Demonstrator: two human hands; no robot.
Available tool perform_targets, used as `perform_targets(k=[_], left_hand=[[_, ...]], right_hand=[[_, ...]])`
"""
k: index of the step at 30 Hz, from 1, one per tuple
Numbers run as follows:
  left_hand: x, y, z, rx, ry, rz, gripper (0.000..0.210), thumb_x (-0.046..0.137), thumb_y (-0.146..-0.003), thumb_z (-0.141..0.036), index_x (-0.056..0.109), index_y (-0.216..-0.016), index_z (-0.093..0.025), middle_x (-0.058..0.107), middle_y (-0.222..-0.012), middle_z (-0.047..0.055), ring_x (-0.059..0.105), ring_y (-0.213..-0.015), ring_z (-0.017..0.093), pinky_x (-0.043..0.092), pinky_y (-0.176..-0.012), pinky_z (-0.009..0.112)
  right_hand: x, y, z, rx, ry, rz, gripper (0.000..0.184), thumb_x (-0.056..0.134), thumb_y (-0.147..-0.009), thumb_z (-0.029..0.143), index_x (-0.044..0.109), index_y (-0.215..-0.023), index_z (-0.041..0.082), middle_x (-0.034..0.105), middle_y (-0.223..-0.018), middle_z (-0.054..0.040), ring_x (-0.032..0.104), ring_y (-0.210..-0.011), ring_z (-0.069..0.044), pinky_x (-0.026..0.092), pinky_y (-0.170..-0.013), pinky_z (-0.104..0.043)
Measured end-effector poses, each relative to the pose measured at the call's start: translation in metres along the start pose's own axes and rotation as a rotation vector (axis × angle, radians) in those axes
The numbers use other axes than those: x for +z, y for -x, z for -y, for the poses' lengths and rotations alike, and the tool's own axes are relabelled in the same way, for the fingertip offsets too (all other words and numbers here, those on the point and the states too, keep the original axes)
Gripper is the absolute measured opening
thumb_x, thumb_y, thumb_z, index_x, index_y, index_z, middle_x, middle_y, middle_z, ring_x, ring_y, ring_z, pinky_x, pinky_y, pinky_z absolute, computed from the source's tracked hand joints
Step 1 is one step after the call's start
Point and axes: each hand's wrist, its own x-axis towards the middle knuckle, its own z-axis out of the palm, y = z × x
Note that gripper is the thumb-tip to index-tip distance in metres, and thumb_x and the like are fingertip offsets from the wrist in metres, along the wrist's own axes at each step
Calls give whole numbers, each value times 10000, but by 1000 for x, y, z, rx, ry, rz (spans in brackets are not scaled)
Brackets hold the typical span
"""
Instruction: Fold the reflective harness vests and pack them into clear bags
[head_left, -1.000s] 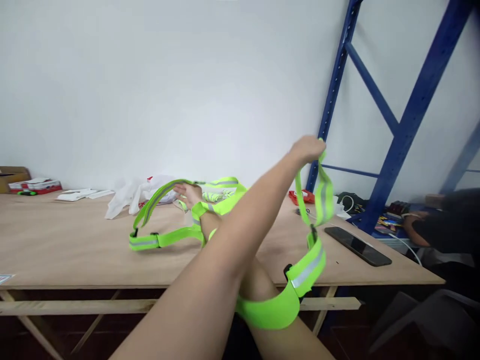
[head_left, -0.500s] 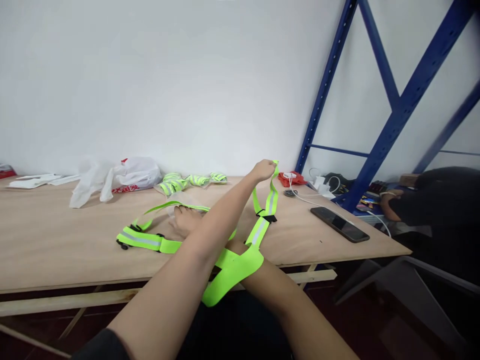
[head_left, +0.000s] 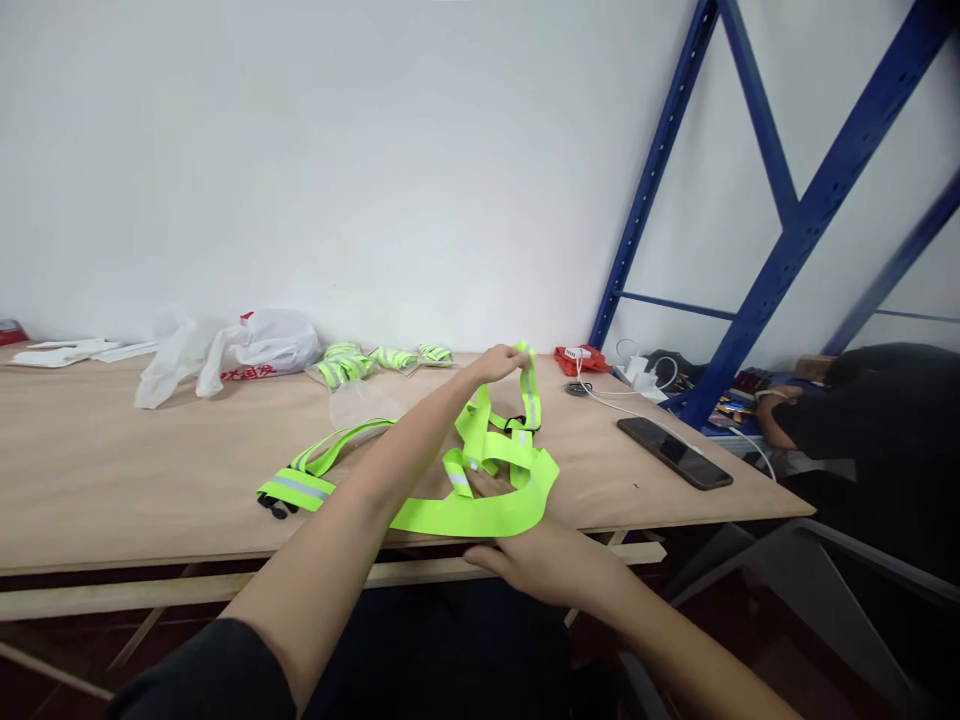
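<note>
A neon yellow-green reflective vest [head_left: 480, 515], made of elastic straps with silver stripes and black buckles, lies loosely tangled near the table's front edge. My left hand [head_left: 501, 362] reaches across and pinches one strap, lifting it off the table. Below it, my right hand [head_left: 517, 550] passes under the wide band, which crosses over its back. The thumb sticks out apart from the fingers, which are partly hidden by the straps. One belt end with a black buckle [head_left: 277, 508] lies to the left, beyond my left forearm.
A clear plastic bag [head_left: 364, 404] lies behind the vest. Several packed neon bundles [head_left: 345, 365] and a white carrier bag [head_left: 274, 345] stand along the wall. To the right are a phone [head_left: 675, 452], a red packet [head_left: 581, 360], cables and a blue rack [head_left: 652, 170]. Another person's arm [head_left: 776, 415] shows beyond.
My right hand has drawn back from the left, under my left arm, to the right. The wide band and straps have bunched to the right. My left hand has dropped slightly, still holding the strap.
</note>
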Motion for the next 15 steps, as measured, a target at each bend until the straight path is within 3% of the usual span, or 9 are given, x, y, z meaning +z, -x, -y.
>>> perform_targets(k=[3, 7, 9, 11, 15], left_hand=[[-14, 20, -12, 67, -121, 172, 451, 494, -905, -489, 724, -973, -107, 734, -1019, 111, 638, -894, 221, 452, -834, 298], [-62, 83, -33, 155, -387, 293, 416, 487, -920, -460, 718, -1070, -149, 724, -1128, 104, 643, -976, 230, 447, -839, 286], [-89, 134, -43, 108, -427, 289, 393, 499, -921, -464, 717, -1085, -182, 726, -1140, 87, 654, -981, 229, 453, -859, 284], [-108, 195, -51, -8, -454, 200, 422, 457, -941, -496, 699, -1152, -223, 708, -1203, 63, 647, -1052, 247, 457, -920, 303], [-118, 311, -40, -248, -498, -23, 509, 396, -960, -559, 610, -1320, -271, 612, -1384, 36, 559, -1253, 303, 428, -1050, 356]], right_hand=[[-24, 33, 7, 107, -51, 95, 621, 665, -867, 322, 499, -1465, 308, 532, -1485, -64, 504, -1339, -321, 400, -1126, -481], [-70, 70, -13, 136, -225, 318, 407, 633, -881, 428, 690, -1271, 327, 692, -1292, -12, 640, -1185, -304, 526, -1004, -415], [-87, 73, -47, 239, -200, 178, 368, 556, -924, 473, 747, -1186, 299, 741, -1191, -26, 674, -1121, -311, 532, -999, -429], [-93, 65, -90, 312, -69, -50, 377, 528, -922, 478, 787, -1093, 264, 745, -1179, -56, 673, -1112, -342, 516, -1018, -470], [-76, 29, -158, 345, 123, -145, 379, 507, -871, 345, 780, -1096, 210, 729, -1204, -108, 663, -1138, -358, 481, -1055, -519]])
